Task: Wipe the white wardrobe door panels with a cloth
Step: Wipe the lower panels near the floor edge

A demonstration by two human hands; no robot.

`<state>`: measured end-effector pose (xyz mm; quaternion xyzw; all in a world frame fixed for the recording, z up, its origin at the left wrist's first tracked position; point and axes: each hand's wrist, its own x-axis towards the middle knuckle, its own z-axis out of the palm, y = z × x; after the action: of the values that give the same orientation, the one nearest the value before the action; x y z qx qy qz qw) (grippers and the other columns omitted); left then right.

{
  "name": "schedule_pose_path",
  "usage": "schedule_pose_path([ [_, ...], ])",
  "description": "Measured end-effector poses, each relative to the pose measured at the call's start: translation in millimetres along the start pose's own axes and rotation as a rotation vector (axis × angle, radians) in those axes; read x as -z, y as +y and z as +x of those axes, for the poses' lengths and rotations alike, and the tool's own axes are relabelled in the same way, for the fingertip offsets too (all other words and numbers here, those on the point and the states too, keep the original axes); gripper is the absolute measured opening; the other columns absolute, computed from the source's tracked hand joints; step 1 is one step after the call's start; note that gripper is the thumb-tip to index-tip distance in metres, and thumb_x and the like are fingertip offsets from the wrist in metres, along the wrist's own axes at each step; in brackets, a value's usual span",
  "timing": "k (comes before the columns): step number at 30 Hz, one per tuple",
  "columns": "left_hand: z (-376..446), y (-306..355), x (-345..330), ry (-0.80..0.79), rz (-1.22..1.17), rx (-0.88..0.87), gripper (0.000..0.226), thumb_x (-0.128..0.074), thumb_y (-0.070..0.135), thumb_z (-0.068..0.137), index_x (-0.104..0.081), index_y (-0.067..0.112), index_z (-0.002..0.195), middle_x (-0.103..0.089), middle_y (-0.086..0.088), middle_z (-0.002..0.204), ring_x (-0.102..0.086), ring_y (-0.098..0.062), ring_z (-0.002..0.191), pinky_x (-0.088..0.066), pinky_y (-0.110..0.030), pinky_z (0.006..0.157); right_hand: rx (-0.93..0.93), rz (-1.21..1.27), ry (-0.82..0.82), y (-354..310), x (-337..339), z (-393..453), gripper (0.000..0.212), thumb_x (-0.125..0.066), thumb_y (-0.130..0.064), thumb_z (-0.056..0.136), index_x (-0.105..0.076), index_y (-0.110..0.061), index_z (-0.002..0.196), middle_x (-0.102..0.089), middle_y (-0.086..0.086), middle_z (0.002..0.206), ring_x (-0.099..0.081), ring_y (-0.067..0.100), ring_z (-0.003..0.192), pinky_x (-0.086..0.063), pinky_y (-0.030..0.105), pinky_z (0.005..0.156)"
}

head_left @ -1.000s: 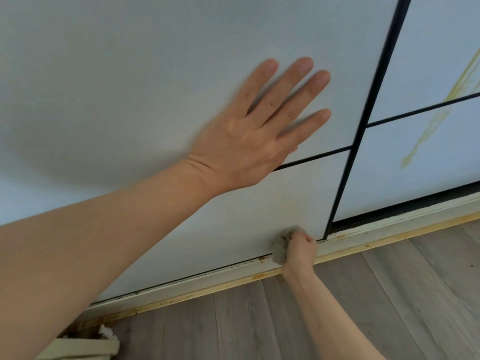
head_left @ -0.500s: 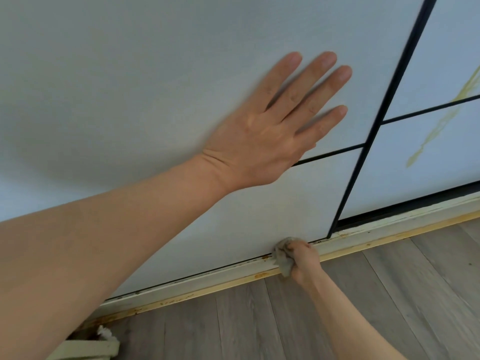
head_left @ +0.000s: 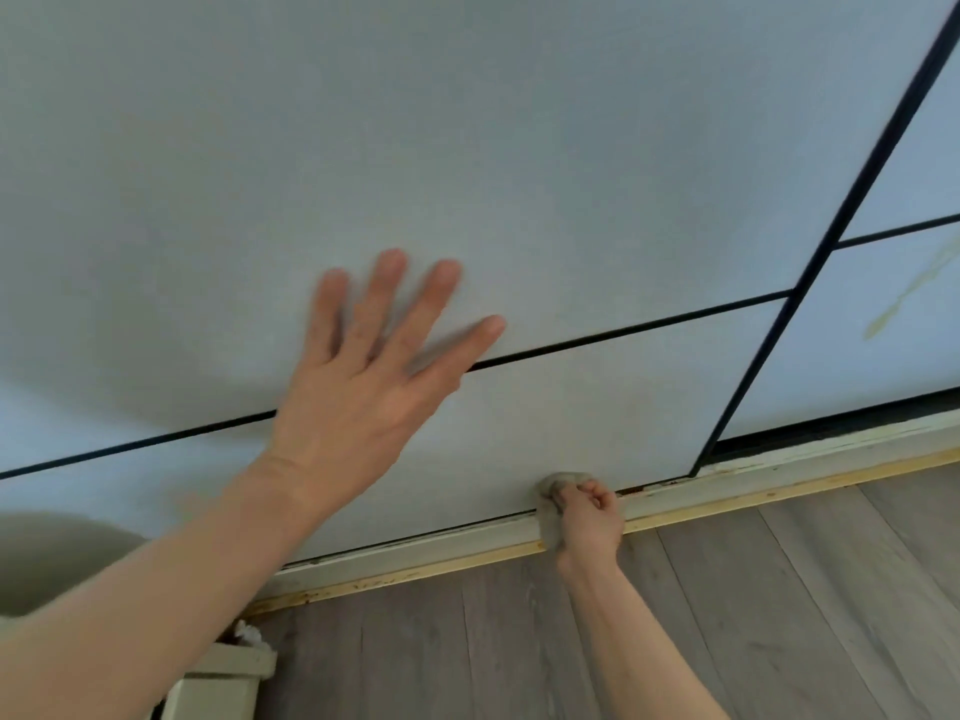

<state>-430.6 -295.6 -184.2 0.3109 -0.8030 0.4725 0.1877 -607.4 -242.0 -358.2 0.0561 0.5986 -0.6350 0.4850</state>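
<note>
Wood-plank floor (head_left: 675, 631) below white wardrobe door (head_left: 519, 148) | left hand (head_left: 363, 387) shifted down-left, fingers spread, blurred | cloth (head_left: 553, 504) pinched by right hand (head_left: 589, 517), moved leftward along bottom edge | lower strip judged nearly wiped

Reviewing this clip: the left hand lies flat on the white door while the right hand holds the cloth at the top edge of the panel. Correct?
Not quite. In the head view the right hand holds the cloth at the panel's bottom edge, by the floor rail. The left hand is spread open at the door.
</note>
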Motion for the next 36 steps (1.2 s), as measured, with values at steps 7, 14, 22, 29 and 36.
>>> schedule_pose_path([
  [7,-41.4,19.6,12.7,-0.117,-0.129,0.462,0.069,-0.067,0.006,0.094,-0.042,0.035,0.151,-0.016,-0.023,0.158,-0.016,-0.070,0.136,-0.014,-0.078,0.111,0.537,-0.099,-0.174,-56.8,-30.7,-65.5,0.018,-0.072,-0.006,0.089,-0.064,-0.022,0.091,-0.055,0.005,0.100,-0.053,0.009,0.077,-0.050,0.025,0.075],
  [14,-45.2,19.6,7.7,0.066,-0.219,0.467,0.037,-0.055,0.008,0.103,-0.068,0.031,0.129,-0.044,-0.027,0.147,-0.037,-0.048,0.136,-0.034,-0.072,0.106,0.699,-0.388,-0.157,-24.0,-12.8,-37.1,0.026,-0.070,0.005,0.083,-0.061,-0.019,0.087,-0.050,0.000,0.108,-0.054,-0.001,0.075,-0.044,0.008,0.069],
  [22,-79.7,25.6,0.8,0.048,-0.392,1.079,0.053,-0.076,0.045,0.089,-0.063,-0.003,0.109,-0.017,-0.044,0.151,-0.011,-0.064,0.142,-0.018,-0.069,0.115,0.462,-0.640,-0.073,-8.6,1.5,-6.0,0.019,-0.069,0.001,0.083,-0.059,-0.014,0.077,-0.058,0.004,0.077,-0.051,0.015,0.069,-0.042,0.021,0.059],
  [29,-89.2,25.8,-5.1,0.021,-0.336,1.000,0.047,-0.068,0.049,0.094,-0.051,0.009,0.113,-0.022,-0.039,0.152,-0.016,-0.063,0.142,-0.023,-0.068,0.114,1.055,-0.303,-0.188,-74.1,-43.6,-91.0,0.021,-0.074,0.000,0.085,-0.064,-0.018,0.084,-0.051,0.006,0.105,-0.051,-0.002,0.064,-0.044,0.008,0.067],
  [36,-108.5,14.7,-8.8,0.035,-0.279,0.894,0.034,-0.065,0.043,0.097,-0.052,0.018,0.117,-0.025,-0.017,0.151,-0.025,-0.049,0.140,-0.028,-0.068,0.110,0.445,-0.854,-0.088,19.2,3.1,-4.9,0.026,-0.069,-0.001,0.084,-0.063,-0.023,0.073,-0.067,-0.001,0.079,-0.069,0.028,0.092,-0.042,0.018,0.060],
])
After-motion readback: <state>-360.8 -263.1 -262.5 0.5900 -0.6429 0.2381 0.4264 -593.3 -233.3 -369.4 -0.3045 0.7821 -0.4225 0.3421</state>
